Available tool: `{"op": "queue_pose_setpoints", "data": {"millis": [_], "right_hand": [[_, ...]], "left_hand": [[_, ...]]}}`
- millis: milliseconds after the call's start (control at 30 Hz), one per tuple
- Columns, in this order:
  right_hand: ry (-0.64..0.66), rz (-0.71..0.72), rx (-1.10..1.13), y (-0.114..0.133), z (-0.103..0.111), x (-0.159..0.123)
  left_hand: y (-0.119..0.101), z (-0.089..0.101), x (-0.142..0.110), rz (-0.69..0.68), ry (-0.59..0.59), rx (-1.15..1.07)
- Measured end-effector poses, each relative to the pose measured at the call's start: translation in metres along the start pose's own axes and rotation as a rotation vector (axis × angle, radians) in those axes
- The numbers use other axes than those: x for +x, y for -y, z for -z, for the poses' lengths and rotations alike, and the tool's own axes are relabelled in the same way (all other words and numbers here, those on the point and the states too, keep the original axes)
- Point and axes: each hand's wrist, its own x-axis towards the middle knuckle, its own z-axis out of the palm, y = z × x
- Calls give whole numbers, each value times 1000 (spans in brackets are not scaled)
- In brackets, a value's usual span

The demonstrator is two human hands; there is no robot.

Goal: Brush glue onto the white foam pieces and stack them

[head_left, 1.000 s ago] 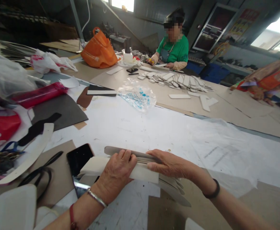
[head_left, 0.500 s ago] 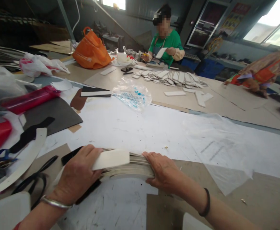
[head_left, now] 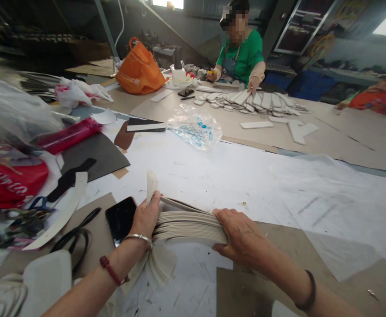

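Observation:
A thick bundle of curved off-white strips (head_left: 189, 226) lies over the white sheet in front of me, bowed upward with its layered edges facing me. My right hand (head_left: 239, 233) is closed round its right end, fingers over the top and thumb at the near side. At the other end, my left hand (head_left: 146, 218) is closed, with one pale strip (head_left: 151, 182) standing upright from its fingertips. Below the left wrist, fanned ends of pale pieces (head_left: 161, 264) stick out. A black phone (head_left: 120, 220) lies just left of that hand.
Scissors (head_left: 37, 215), a black cord (head_left: 69, 240) and pale panels (head_left: 47, 277) lie to the left. Ahead are a clear plastic bag (head_left: 196, 130), a heap of pale pieces (head_left: 255, 103) and an orange bag (head_left: 140, 70). A person in green (head_left: 242, 53) works across the table.
My left hand has turned upright; the pale strip that lay flat across the bundle now stands up, and the phone is uncovered. The co-worker's hand has lowered to the heap. The view has shifted.

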Motion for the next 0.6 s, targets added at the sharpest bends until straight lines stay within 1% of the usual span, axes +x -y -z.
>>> {"op": "queue_pose_setpoints", "data": {"millis": [133, 200, 267, 333, 400, 500, 600], "right_hand": [[-21, 20, -28, 1, 3, 2], [-20, 36, -55, 1, 3, 2], [-25, 52, -86, 1, 2, 0], [-35, 62, -110, 1, 1, -1], [-42, 62, -120, 1, 1, -2], [-39, 58, -127, 2, 1, -1], [-58, 55, -132, 5, 1, 1]], "left_hand": [[-1, -3, -20, 36, 95, -59], [3, -4, -30, 12, 143, -38], [7, -1, -36, -39, 176, -10], [7, 6, -38, -164, 215, 55], [4, 14, -38, -366, 298, 176], [-5, 22, -40, -669, 427, 438], [-14, 20, -48, -840, 436, 697]]}}
